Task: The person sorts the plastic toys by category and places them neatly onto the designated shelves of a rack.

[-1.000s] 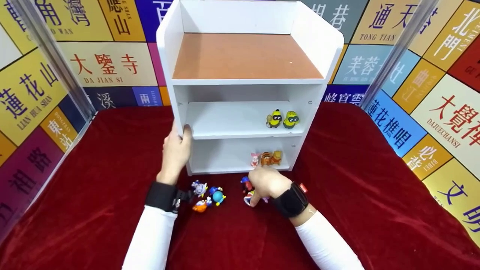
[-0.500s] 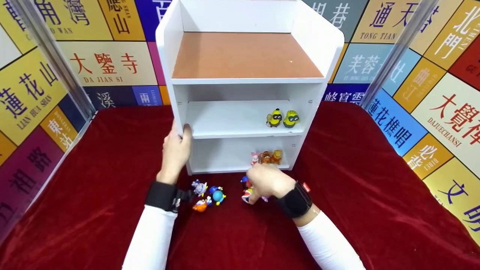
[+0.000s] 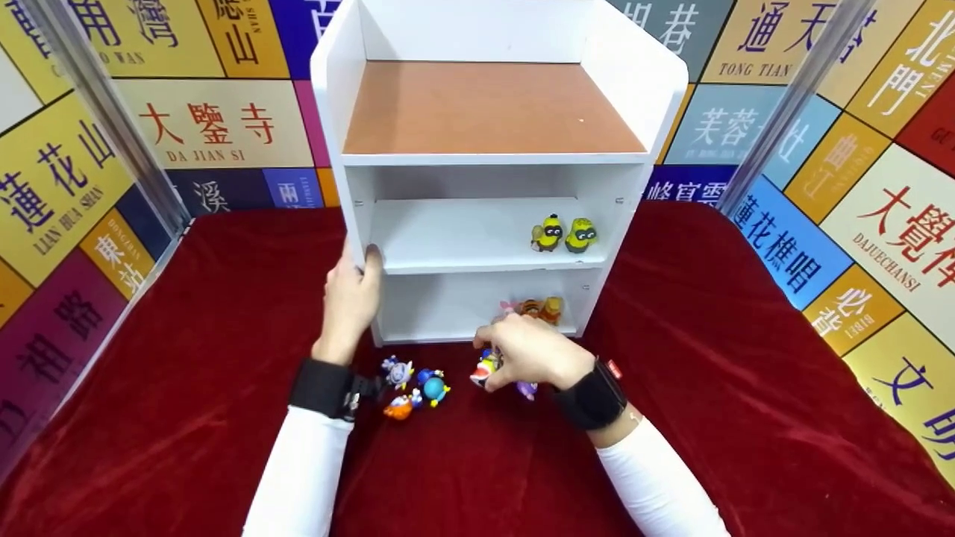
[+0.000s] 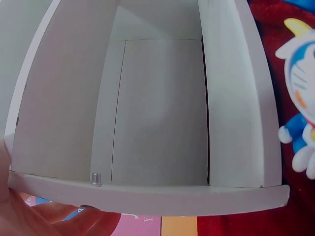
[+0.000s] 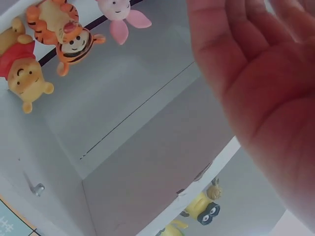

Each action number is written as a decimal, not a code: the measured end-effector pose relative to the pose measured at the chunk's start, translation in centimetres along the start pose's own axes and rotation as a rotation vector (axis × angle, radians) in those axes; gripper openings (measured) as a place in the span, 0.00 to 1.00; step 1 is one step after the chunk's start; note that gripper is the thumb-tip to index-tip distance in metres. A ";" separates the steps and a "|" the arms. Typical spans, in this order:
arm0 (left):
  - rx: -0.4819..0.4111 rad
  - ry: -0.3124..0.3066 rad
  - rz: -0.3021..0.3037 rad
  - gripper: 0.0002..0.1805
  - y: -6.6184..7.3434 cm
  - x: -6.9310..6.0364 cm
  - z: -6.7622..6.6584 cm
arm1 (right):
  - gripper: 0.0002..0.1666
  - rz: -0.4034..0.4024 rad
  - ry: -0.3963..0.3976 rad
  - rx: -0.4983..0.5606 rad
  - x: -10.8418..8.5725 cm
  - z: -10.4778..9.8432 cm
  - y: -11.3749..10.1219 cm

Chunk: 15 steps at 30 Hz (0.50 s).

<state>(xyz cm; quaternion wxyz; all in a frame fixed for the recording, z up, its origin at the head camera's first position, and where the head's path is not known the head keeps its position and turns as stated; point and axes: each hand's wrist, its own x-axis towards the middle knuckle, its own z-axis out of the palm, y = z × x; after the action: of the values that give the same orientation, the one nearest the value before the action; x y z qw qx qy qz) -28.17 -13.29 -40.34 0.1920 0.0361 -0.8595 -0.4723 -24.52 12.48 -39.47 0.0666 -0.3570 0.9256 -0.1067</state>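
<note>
While the left hand (image 3: 351,298) grips the white shelf unit (image 3: 492,159), the right hand (image 3: 541,350) has shifted a red-and-white figure (image 3: 483,370) up-frame.
Right: fingers partly curled, figure apparently pinched against the thumb, just below frame center — right wrist view cuts off the fingertips. Left: thumb over the side panel's front edge, fingers mostly hidden. Versus half a second ago, right hand and figure sit slightly higher, and the purple figure (image 3: 527,389) shows better under the hand; I read that as a pickup under way — can't tell if it's off the red cloth (image 3: 462,462) yet. Bottom shelf, right: three figures (image 3: 552,310), partly behind the hand. Middle shelf, right: two yellow figures (image 3: 550,235). Loose cluster of figures (image 3: 435,388) on cloth, lower left of center.
</note>
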 end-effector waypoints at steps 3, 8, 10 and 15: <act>-0.002 0.002 0.003 0.28 0.1 0.0 0.0 | 0.22 -0.036 0.035 -0.003 0.0 -0.1 0.1; -0.010 0.013 0.013 0.25 0.1 0.0 0.0 | 0.14 -0.091 0.061 -0.003 0.2 -0.2 0.3; -0.015 0.012 0.015 0.24 0.1 0.0 0.1 | 0.14 -0.122 0.072 0.001 0.3 -0.1 0.4; -0.008 0.016 0.017 0.23 0.0 0.1 0.2 | 0.10 -0.166 0.117 0.030 0.4 -0.1 0.5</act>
<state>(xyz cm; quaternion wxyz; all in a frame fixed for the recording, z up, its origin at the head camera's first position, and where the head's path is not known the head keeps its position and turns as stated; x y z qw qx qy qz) -28.28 -13.18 -40.38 0.2031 0.0317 -0.8562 -0.4740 -25.15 12.55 -39.47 0.0086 -0.4246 0.8934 -0.1462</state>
